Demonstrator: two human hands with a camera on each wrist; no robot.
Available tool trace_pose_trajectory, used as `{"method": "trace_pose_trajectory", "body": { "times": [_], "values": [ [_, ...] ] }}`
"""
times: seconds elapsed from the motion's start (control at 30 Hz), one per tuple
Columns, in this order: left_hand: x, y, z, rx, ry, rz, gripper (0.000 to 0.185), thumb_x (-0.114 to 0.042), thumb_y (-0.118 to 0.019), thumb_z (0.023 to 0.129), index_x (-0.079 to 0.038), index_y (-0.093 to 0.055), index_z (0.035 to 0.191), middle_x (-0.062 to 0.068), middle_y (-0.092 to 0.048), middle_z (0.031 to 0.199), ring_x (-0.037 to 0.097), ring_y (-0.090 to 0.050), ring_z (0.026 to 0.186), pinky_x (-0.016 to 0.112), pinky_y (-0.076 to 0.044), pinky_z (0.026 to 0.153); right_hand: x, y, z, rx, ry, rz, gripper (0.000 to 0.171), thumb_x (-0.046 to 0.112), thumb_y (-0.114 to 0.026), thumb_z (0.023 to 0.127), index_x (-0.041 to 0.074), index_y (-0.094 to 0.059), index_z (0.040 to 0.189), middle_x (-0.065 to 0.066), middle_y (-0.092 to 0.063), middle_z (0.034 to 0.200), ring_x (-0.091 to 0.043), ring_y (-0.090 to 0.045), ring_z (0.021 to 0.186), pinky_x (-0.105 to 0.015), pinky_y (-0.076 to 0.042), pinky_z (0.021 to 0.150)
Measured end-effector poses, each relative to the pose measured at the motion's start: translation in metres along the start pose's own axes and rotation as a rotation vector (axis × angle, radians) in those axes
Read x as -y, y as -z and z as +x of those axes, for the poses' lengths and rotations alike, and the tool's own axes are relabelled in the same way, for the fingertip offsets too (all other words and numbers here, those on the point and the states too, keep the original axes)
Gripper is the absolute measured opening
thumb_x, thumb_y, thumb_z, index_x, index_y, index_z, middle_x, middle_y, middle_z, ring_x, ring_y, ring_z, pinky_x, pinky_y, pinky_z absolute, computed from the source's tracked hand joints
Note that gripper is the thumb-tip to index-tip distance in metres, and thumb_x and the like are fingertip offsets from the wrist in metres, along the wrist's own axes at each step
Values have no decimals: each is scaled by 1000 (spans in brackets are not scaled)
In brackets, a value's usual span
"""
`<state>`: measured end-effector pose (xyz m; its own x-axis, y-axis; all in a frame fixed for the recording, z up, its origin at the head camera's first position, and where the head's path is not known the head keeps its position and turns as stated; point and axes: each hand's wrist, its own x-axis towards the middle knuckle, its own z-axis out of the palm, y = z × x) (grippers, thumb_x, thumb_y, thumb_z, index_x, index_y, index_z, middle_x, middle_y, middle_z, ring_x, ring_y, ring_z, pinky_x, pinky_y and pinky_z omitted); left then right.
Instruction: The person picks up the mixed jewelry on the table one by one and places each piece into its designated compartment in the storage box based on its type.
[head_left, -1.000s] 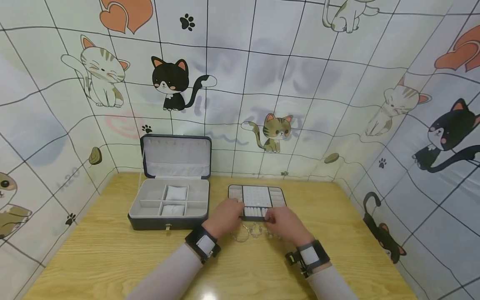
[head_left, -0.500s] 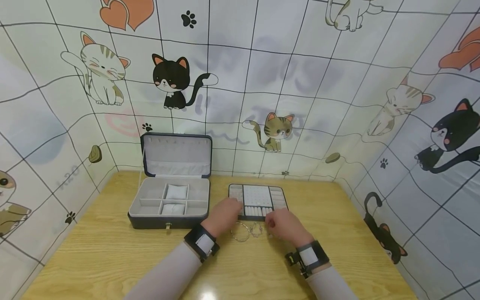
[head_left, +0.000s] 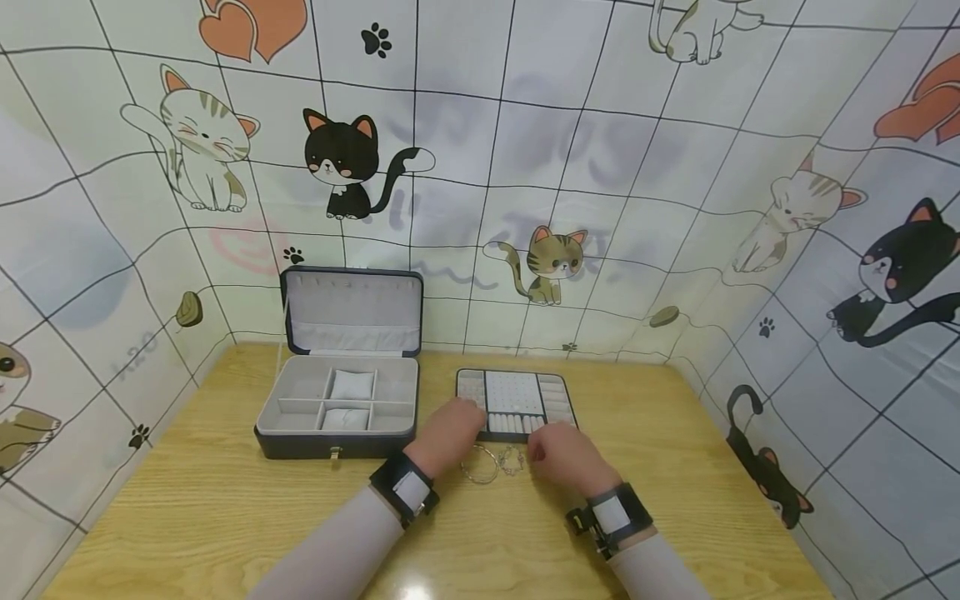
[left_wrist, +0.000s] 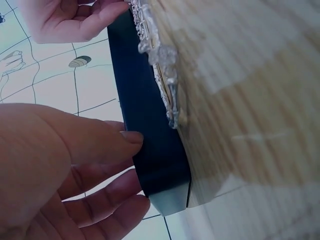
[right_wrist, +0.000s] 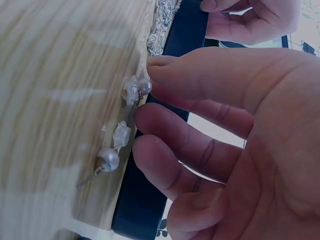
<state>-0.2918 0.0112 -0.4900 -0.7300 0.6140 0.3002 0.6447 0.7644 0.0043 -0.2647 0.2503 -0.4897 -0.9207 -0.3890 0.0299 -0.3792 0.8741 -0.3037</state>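
Note:
A dark jewelry tray (head_left: 502, 437) with pale compartments and ring rolls lies on the table. At its near left corner, my left hand (head_left: 452, 433) grips it, thumb on the dark side wall (left_wrist: 155, 150) and fingers curled round the end. My right hand (head_left: 567, 454) is at the front right; in the right wrist view its thumb and forefinger pinch at a pearl earring (right_wrist: 144, 86), partly covered by them. A second pearl earring (right_wrist: 108, 159) lies on the wood beside the tray. Between the hands lie a bangle (head_left: 480, 482) and a thin silvery bracelet (head_left: 512, 472).
An open jewelry box (head_left: 300, 448) with a raised lid (head_left: 356, 317) stands left of the tray, holding two white cushions (head_left: 352, 385) in its compartments. Behind the wooden table (head_left: 480, 550) hangs a cat-print cloth (head_left: 450, 167).
My right hand has drawn slightly back from the tray's front edge toward the earrings. The left hand stays at the tray's corner. Tray and box have hardly moved.

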Motion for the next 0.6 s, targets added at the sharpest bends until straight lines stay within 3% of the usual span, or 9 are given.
{"method": "trace_pose_trajectory", "body": {
  "times": [0.37, 0.6],
  "values": [
    [-2, -1, 0, 24, 14, -25, 10, -7, -69, 96, -15, -75, 96, 0, -75, 94, 16, -66, 89, 33, -57, 87, 2, -5, 3, 13, -20, -28, 18, 4, -79, 75, 21, -74, 77, 7, -70, 82, -10, -56, 75, -34, -53, 72],
    [-3, 0, 1, 44, 33, -42, 10, -8, -70, 97, -15, -76, 99, 0, -74, 92, 15, -65, 85, 32, -57, 80, 4, -5, 4, 15, -40, -37, 18, 4, -79, 77, 21, -76, 78, 7, -71, 82, -10, -57, 73, -33, -53, 70]
  ]
}}
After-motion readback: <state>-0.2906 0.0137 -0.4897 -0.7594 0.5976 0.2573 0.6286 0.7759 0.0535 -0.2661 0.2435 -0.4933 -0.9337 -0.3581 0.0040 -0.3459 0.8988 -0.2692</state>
